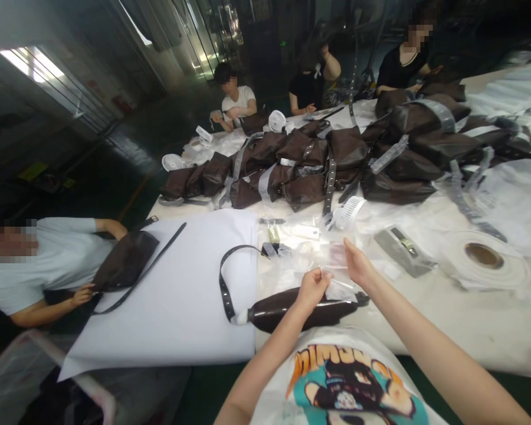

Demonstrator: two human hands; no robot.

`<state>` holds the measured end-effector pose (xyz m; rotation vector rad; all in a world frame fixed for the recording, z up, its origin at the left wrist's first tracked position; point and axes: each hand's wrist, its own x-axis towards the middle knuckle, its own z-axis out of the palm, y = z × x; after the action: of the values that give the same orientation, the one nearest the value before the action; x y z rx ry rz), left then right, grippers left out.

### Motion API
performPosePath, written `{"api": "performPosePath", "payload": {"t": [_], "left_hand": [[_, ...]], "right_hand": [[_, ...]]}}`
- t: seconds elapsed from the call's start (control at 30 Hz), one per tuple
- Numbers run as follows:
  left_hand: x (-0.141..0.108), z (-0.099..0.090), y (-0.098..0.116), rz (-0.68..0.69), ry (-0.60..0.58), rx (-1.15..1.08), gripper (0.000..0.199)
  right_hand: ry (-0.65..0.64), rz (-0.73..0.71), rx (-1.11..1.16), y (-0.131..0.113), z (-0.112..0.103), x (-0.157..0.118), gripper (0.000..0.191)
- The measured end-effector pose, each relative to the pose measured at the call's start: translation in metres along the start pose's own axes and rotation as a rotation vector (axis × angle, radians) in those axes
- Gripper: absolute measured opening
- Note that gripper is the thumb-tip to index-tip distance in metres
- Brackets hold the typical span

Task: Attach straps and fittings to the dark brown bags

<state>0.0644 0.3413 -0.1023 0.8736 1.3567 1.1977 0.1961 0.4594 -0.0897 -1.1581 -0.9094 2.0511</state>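
My left hand [313,290] is closed in a pinch on a clear plastic bag [341,290], above a glossy dark brown handbag [274,310]. My right hand [357,264] is at the far side of the plastic, its fingers stretched out and its palm turned toward the left hand. A pinkish patch [337,255] shows through the plastic beside those fingertips. The handbag lies on the table close to my body, and a studded black strap [225,289] curves away from its left end, where white wrapping [241,317] covers the joint.
Brown handbags [301,147] are heaped along the table's middle. A small white fan [349,212], a flat grey pouch [402,251] and a white roll [484,257] lie beyond my hands. A co-worker [48,265] on the left holds another bag [126,260] by a white sheet [181,330].
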Motion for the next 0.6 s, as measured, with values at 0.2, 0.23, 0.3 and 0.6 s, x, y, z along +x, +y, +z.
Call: {"api": "performPosePath", "payload": {"t": [0.2, 0.23, 0.3, 0.6], "left_hand": [[-0.007, 0.004, 0.003, 0.001, 0.047, 0.060, 0.043], [-0.006, 0.008, 0.005, -0.021, 0.006, 0.021, 0.046], [-0.005, 0.016, 0.009, -0.085, -0.049, -0.052, 0.050], [0.016, 0.012, 0.020, -0.090, 0.230, -0.056, 0.046]], "right_hand": [[-0.042, 0.003, -0.097, 0.019, -0.012, -0.040, 0.038], [-0.005, -0.043, -0.095, 0.017, -0.011, -0.043, 0.036], [0.025, -0.132, -0.086, 0.012, -0.011, -0.046, 0.035], [0.510, -0.164, 0.035, 0.061, -0.062, -0.082, 0.049]]}}
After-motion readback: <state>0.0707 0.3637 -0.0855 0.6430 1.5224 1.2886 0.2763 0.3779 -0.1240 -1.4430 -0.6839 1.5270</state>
